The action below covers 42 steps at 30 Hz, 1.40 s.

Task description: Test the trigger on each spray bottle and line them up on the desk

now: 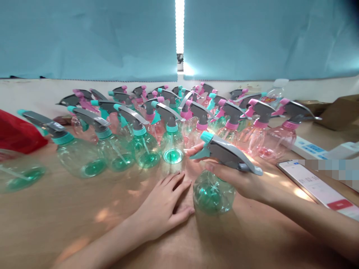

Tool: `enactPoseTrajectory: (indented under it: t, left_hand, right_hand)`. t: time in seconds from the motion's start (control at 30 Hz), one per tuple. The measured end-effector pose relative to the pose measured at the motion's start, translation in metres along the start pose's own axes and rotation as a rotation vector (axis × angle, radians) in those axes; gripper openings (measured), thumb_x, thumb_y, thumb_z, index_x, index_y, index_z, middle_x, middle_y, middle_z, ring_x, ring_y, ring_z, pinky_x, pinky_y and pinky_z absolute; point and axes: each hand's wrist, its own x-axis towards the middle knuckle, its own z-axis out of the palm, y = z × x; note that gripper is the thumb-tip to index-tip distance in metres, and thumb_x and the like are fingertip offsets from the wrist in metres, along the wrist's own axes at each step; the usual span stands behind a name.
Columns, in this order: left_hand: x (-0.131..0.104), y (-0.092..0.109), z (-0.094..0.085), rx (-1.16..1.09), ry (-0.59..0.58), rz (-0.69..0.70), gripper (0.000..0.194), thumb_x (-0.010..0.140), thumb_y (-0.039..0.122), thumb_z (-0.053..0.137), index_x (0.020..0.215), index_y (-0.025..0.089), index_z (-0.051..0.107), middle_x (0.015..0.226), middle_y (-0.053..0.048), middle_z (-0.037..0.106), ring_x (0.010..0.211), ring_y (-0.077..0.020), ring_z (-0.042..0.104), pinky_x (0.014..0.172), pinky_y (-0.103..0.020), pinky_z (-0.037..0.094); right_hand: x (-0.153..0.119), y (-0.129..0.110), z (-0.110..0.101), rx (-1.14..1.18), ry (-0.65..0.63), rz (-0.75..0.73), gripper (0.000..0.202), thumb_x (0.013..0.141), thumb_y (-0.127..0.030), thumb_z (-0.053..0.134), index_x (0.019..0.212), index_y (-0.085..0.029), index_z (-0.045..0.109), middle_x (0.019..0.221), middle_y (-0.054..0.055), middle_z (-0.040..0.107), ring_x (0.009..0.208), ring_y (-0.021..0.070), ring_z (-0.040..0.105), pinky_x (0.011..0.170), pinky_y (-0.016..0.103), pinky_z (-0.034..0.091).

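Note:
My right hand (238, 177) is wrapped round the neck of a clear green spray bottle (214, 194), just under its grey trigger head (230, 152) with a turquoise nozzle. The bottle is slightly tilted, and I cannot tell whether its base touches the table. My left hand (165, 203) lies flat on the wooden table (117, 213) with its fingers spread, left of that bottle and holding nothing. Beyond my left fingertips stands another green spray bottle (172, 144). More green ones, such as a spray bottle (146, 147), line up to its left.
Several pink spray bottles (259, 134) stand at the right, with mixed rows behind. A phone (316, 186) showing a timer lies at the right, near a white power strip (311, 149). At the left is a red bag (19, 134). A lit tube (180, 30) hangs between blue curtains (89, 41).

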Motion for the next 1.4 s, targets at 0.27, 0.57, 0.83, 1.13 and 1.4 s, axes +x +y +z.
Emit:
enactPoseTrajectory:
  t: [0.27, 0.57, 0.83, 1.13, 1.4]
  left_hand:
    - [0.0015, 0.0016, -0.0006, 0.004, -0.010, 0.001, 0.057, 0.094, 0.047, 0.055, 0.141, 0.017, 0.045, 0.151, -0.016, 0.039, 0.137, -0.0346, 0.036, 0.110, -0.054, 0.031]
    - [0.0017, 0.0008, -0.0008, 0.007, -0.005, 0.003, 0.057, 0.094, 0.046, 0.056, 0.142, 0.017, 0.044, 0.151, -0.016, 0.039, 0.137, -0.0353, 0.036, 0.109, -0.054, 0.032]
    - [0.0019, 0.0021, -0.0012, -0.007, 0.003, -0.001, 0.057, 0.093, 0.045, 0.058, 0.141, 0.018, 0.046, 0.150, -0.016, 0.041, 0.135, -0.0351, 0.037, 0.109, -0.053, 0.033]
    - [0.0013, 0.0016, -0.0012, -0.005, 0.000, -0.003, 0.057, 0.094, 0.046, 0.056, 0.143, 0.019, 0.044, 0.151, -0.015, 0.040, 0.137, -0.0342, 0.036, 0.109, -0.053, 0.034]
    - [0.0016, 0.0018, -0.0017, -0.012, 0.005, 0.001, 0.059, 0.094, 0.046, 0.057, 0.144, 0.018, 0.043, 0.150, -0.016, 0.040, 0.136, -0.0348, 0.036, 0.109, -0.053, 0.033]
  right_hand:
    - [-0.0008, -0.0013, -0.0010, -0.010, 0.004, 0.006, 0.014, 0.088, -0.014, 0.058, 0.089, -0.025, 0.065, 0.091, -0.003, 0.062, 0.082, 0.0105, 0.065, 0.073, 0.020, 0.056]
    - [0.0005, -0.0030, 0.0011, 0.007, 0.038, 0.042, 0.019, 0.086, -0.015, 0.061, 0.102, -0.025, 0.065, 0.099, -0.002, 0.066, 0.081, 0.0098, 0.063, 0.073, 0.019, 0.055]
    - [-0.0030, -0.0014, 0.0005, 0.069, 0.045, 0.092, 0.019, 0.082, -0.019, 0.067, 0.099, -0.026, 0.067, 0.093, -0.001, 0.068, 0.079, 0.0126, 0.063, 0.069, 0.022, 0.055]
    - [-0.0016, -0.0008, 0.0008, 0.042, 0.048, 0.060, 0.017, 0.082, -0.019, 0.064, 0.097, -0.027, 0.065, 0.095, -0.002, 0.066, 0.077, 0.0112, 0.060, 0.070, 0.022, 0.053]
    - [-0.0016, 0.0012, -0.0005, 0.001, 0.029, 0.035, 0.023, 0.086, -0.021, 0.063, 0.108, -0.027, 0.066, 0.112, 0.000, 0.067, 0.084, 0.0131, 0.060, 0.079, 0.028, 0.052]
